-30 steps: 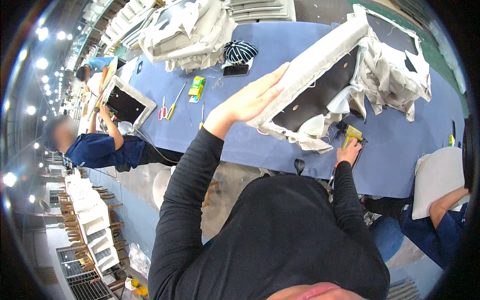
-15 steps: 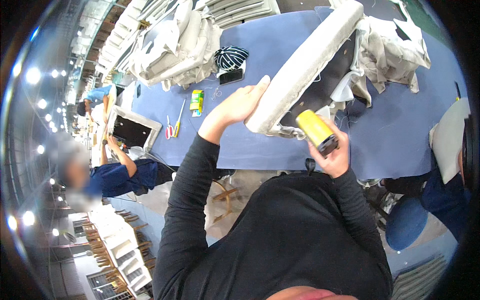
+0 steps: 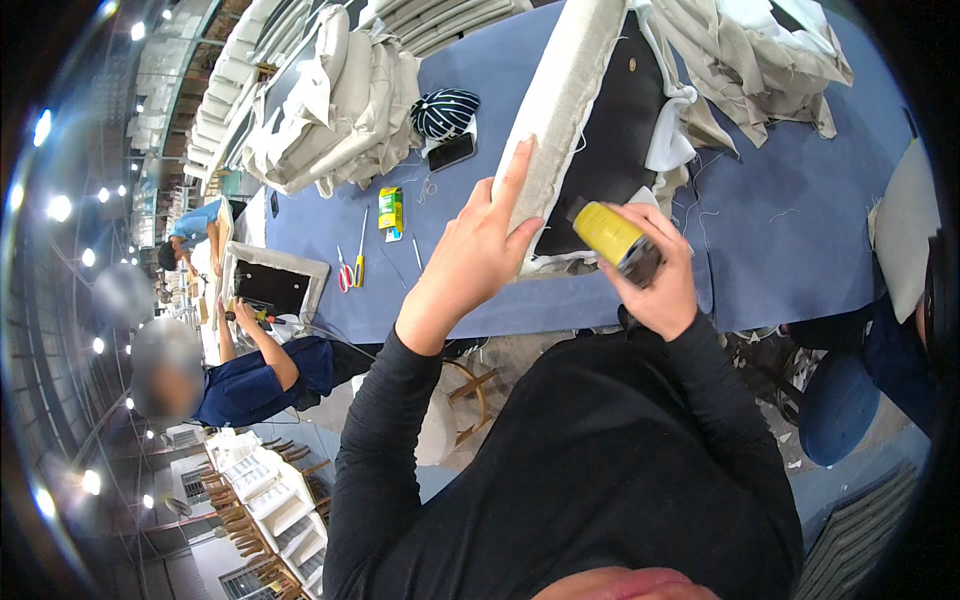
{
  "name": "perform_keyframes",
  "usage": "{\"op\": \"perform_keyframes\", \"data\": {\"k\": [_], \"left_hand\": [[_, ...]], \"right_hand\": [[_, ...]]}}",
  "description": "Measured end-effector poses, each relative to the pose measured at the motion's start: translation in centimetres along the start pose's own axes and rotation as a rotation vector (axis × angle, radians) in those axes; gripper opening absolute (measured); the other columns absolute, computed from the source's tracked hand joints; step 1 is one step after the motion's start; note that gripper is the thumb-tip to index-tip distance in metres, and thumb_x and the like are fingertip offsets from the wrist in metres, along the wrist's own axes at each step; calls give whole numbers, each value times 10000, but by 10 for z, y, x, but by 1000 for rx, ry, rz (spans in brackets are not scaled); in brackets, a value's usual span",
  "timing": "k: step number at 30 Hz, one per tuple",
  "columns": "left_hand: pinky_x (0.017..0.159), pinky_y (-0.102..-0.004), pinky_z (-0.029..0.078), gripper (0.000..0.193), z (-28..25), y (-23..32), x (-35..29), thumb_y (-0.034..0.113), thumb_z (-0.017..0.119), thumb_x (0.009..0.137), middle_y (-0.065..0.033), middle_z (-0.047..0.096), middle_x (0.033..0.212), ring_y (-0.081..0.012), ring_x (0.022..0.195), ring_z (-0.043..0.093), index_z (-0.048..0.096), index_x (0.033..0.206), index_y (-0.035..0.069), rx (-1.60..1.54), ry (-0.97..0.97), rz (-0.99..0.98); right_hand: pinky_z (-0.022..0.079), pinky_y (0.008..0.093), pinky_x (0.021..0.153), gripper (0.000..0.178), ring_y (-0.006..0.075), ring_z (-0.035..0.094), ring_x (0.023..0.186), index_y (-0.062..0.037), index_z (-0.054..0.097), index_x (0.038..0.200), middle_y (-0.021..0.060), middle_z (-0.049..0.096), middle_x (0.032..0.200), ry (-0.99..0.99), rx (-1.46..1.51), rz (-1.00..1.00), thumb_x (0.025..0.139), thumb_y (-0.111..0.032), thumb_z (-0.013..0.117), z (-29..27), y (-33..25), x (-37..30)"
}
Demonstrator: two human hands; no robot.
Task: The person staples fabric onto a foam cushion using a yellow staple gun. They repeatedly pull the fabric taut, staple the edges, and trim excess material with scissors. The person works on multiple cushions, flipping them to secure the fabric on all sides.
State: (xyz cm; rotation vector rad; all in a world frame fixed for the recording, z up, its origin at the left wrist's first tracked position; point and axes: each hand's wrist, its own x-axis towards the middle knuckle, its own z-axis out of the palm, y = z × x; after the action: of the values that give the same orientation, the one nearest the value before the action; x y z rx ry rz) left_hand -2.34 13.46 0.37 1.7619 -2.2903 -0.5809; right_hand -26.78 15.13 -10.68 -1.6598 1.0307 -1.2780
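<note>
Here, the spread left hand (image 3: 470, 248) rests against the upholstered panel (image 3: 608, 130) at its one o'clock; the right hand (image 3: 668, 275) grips the yellow tool (image 3: 610, 235) at ten o'clock, lifted since earlier off the blue table (image 3: 780, 250).

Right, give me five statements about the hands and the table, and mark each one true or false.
1. The right hand holds a yellow tool. True.
2. The left hand grips a pair of scissors. False: it rests against the light fabric edge of the padded panel, and the scissors lie on the blue table.
3. A striped cap sits beside the phone. True.
4. The yellow-and-green carton lies to the right of the panel. False: it lies to its left.
5. A yellow-handled tool lies next to the scissors. True.
</note>
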Motion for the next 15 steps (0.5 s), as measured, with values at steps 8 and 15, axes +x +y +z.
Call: {"op": "perform_keyframes", "data": {"k": [8, 15], "left_hand": [[976, -556, 595, 986, 4, 9, 12, 101, 786, 953, -280, 604, 1422, -520, 1171, 698, 290, 1778, 313, 83, 83, 101], [969, -539, 601, 1000, 3, 22, 23, 42, 784, 918, -260, 608, 1424, -499, 1155, 713, 335, 1762, 335, 122, 84, 105]], "right_hand": [[603, 382, 1026, 709, 357, 790, 1223, -14, 652, 1516, 195, 765, 1410, -75, 119, -106, 816, 13, 759, -15, -27, 14], [610, 382, 993, 736, 341, 807, 1162, -58, 626, 1547, 196, 777, 1354, -49, 153, -26, 833, 1, 793, -6, -27, 4]]}}
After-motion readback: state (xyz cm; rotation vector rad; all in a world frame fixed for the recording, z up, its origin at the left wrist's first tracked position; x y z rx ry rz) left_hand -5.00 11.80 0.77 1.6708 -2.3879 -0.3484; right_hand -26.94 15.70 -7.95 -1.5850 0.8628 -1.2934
